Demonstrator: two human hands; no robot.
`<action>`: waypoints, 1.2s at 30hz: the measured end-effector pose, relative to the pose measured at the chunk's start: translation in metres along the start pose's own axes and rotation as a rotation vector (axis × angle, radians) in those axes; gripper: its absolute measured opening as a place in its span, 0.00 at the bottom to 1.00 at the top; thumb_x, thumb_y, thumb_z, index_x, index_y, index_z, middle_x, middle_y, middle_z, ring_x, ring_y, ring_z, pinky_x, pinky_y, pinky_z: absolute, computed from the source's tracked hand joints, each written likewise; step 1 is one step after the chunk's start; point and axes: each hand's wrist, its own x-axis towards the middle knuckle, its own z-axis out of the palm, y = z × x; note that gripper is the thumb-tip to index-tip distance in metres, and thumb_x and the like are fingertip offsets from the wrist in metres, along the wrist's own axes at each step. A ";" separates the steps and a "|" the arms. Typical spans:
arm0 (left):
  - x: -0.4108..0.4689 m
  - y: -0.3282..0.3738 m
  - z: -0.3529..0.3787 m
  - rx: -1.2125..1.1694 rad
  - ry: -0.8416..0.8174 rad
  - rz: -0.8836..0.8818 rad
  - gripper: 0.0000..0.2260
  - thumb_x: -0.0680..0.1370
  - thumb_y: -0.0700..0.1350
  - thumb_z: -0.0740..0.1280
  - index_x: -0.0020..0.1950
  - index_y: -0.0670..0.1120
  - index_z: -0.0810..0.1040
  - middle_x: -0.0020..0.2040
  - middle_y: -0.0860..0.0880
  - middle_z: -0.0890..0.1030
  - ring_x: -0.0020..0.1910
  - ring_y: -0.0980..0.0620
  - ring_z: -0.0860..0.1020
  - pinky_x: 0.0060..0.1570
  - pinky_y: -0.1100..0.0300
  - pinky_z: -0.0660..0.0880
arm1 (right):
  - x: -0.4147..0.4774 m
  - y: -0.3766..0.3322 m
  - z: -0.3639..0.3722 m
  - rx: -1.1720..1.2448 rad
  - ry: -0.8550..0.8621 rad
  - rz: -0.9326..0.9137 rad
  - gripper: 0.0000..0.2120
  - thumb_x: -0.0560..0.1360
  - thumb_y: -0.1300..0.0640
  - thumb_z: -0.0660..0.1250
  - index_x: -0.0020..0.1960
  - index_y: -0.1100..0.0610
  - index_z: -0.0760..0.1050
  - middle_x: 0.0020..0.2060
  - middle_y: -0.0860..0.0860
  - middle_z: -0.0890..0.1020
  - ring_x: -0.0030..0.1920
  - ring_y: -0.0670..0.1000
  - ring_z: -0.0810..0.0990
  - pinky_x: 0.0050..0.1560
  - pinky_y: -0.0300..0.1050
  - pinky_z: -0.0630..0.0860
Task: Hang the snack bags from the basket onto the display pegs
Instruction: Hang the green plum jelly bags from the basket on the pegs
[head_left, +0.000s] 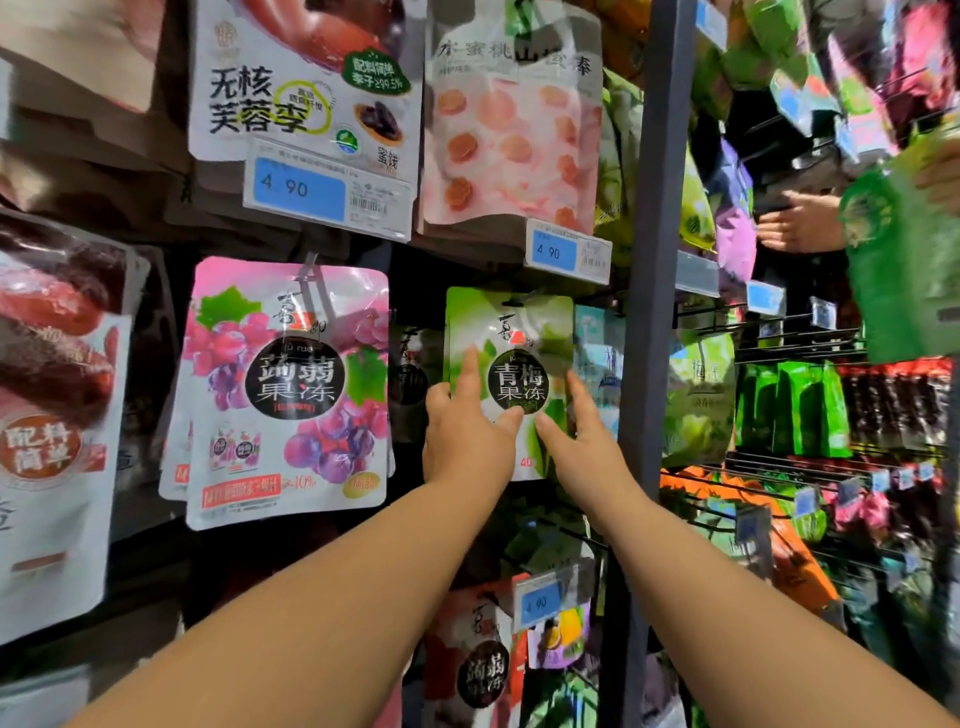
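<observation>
Green plum jelly bag (511, 332): hanging on a display peg (524, 299)
Left hand (467, 431): fingers spread, flat on the bag
Right hand (587, 441): spread, touching its right edge

Both hands press flat on a green bag (511, 332) hanging on a peg (524, 299). The left hand (467, 431) is at 9 o'clock of the right hand (582, 441). A purple bag (291, 389) hangs at 9 o'clock.
</observation>
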 end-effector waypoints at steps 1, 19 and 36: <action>0.003 -0.002 0.001 0.006 0.006 -0.018 0.34 0.79 0.53 0.66 0.78 0.63 0.49 0.74 0.49 0.59 0.63 0.47 0.73 0.60 0.53 0.71 | 0.003 0.001 0.002 -0.015 -0.007 0.006 0.33 0.82 0.51 0.62 0.80 0.45 0.49 0.78 0.48 0.62 0.76 0.49 0.61 0.71 0.44 0.60; -0.008 -0.023 0.010 0.289 0.123 -0.109 0.33 0.78 0.51 0.68 0.78 0.54 0.55 0.73 0.47 0.55 0.70 0.43 0.57 0.70 0.48 0.58 | -0.007 0.011 0.015 -0.241 -0.121 -0.041 0.27 0.84 0.52 0.55 0.81 0.48 0.49 0.74 0.57 0.62 0.72 0.54 0.64 0.58 0.34 0.58; -0.213 -0.053 0.111 0.066 -0.467 0.118 0.24 0.78 0.57 0.63 0.71 0.59 0.58 0.62 0.59 0.60 0.68 0.54 0.60 0.64 0.63 0.55 | -0.207 0.129 -0.127 -0.211 0.013 0.271 0.10 0.83 0.48 0.59 0.62 0.42 0.73 0.60 0.39 0.76 0.64 0.41 0.74 0.69 0.46 0.69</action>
